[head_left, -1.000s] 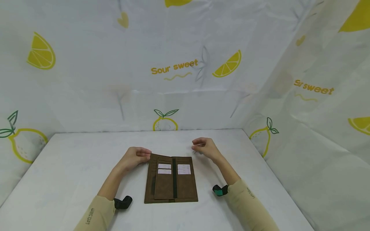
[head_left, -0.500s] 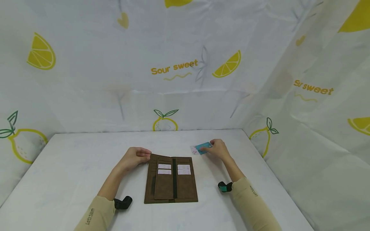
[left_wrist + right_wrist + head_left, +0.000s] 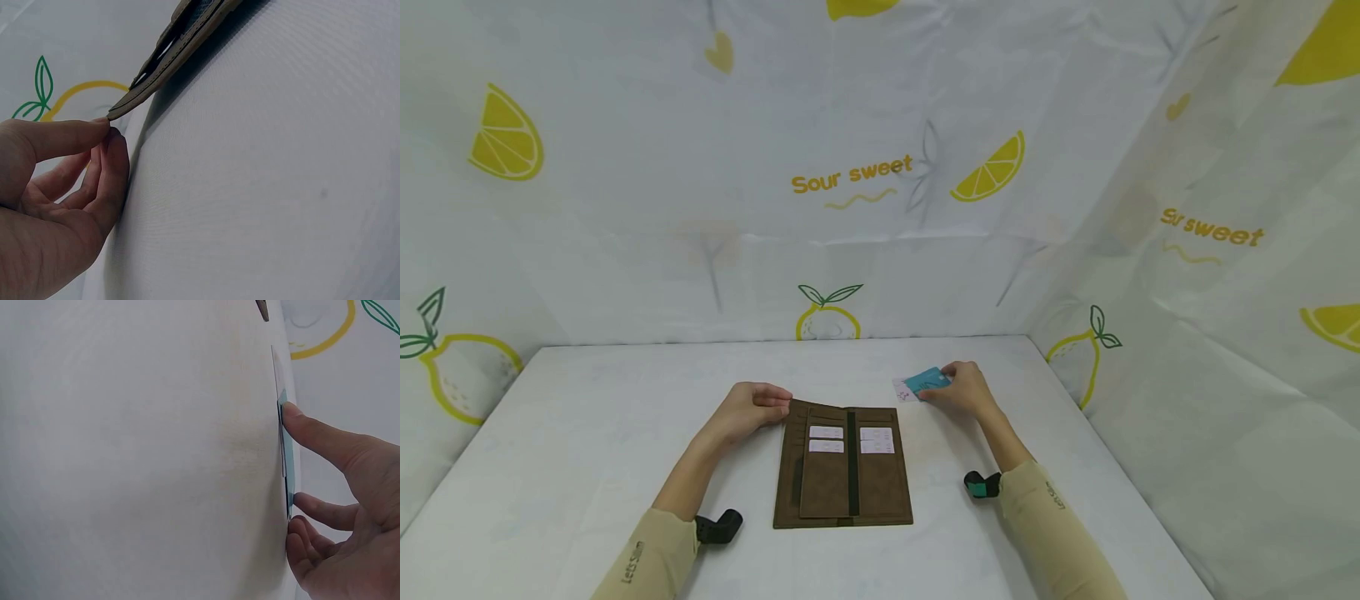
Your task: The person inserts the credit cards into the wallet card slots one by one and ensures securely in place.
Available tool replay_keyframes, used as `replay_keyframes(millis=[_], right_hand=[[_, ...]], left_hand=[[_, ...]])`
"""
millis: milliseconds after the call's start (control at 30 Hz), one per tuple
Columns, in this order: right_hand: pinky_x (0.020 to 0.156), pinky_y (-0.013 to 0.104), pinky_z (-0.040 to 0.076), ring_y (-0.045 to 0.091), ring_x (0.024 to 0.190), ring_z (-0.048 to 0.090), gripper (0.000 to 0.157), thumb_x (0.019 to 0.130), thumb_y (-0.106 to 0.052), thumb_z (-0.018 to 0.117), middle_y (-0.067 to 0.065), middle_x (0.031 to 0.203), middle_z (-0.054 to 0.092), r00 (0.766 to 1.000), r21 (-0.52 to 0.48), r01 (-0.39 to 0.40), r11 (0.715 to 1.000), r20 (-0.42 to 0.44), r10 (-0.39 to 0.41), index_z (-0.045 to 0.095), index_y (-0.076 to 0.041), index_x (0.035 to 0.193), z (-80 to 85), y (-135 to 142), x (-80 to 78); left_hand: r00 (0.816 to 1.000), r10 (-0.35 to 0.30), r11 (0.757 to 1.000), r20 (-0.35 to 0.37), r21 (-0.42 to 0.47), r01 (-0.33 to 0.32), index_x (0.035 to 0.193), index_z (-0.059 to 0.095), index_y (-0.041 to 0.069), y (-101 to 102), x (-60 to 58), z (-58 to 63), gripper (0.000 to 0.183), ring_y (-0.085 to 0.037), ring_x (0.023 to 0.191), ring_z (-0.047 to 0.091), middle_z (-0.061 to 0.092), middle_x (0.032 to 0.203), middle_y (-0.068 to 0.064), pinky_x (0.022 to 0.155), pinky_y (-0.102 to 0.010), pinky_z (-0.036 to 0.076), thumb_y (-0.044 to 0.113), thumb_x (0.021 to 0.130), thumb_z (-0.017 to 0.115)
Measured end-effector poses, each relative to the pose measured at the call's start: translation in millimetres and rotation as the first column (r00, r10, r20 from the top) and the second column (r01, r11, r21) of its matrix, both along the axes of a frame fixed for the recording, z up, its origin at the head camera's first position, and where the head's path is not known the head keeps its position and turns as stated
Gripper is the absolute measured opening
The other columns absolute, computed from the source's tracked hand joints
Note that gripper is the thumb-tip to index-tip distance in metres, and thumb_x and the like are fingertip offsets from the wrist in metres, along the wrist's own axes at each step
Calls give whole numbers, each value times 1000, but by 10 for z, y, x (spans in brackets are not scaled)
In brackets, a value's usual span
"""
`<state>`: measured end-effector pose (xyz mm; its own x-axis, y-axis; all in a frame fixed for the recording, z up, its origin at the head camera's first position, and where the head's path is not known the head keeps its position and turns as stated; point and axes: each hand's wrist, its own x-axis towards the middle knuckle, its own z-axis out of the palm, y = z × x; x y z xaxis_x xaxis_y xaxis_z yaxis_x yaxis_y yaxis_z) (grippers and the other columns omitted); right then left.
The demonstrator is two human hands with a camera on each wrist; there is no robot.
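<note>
An opened brown wallet (image 3: 880, 487) lies on the table in the head view, with white cards (image 3: 826, 433) in its slots. My left hand (image 3: 745, 415) pinches its far left corner between thumb and fingertips; that corner of the wallet (image 3: 134, 97) is raised off the table in the left wrist view. Beyond the wallet to the right, my right hand (image 3: 966, 390) holds a blue card (image 3: 927, 380) by its edges, thumb at one edge and fingers at another. A pale card with a pink pattern (image 3: 904, 392) lies flat, partly under the blue card.
A white cloth covers the table (image 3: 647, 392), its back edge beyond both hands. White sheeting printed with lemons (image 3: 827, 321) stands behind and to the right. Black camera mounts (image 3: 720, 527) sit at both wrists.
My right hand has shifted right, and the blue and pale cards have come into sight. In the last half second the blue card has turned slightly. The left hand and wallet have stayed put.
</note>
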<state>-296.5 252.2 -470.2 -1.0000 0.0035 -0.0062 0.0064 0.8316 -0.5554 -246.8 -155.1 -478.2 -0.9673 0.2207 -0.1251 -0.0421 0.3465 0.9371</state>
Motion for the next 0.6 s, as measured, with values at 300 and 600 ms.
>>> replay_keyframes(millis=[300,600], right_hand=[[112,55,52,42,128,61,75,86,-29,93,30,137,63,997,-109,28,994,73,-20,57,9,140,-24,35,-38],[104,41,55,40,123,64,62,90,-12,89,29,134,64,999,-290,-48,956,10,53,59,8,140,-47,123,-23]], left_hand=[[1000,-8,1000,-9,8,8,125,73,-8,-5,-12,-22,26,-9,94,71,80,111,-17,81,-22,58,2,101,73],[1000,-11,1000,-9,3,11,124,73,-8,-7,-11,-17,25,-8,93,71,80,110,-16,80,-22,57,2,101,73]])
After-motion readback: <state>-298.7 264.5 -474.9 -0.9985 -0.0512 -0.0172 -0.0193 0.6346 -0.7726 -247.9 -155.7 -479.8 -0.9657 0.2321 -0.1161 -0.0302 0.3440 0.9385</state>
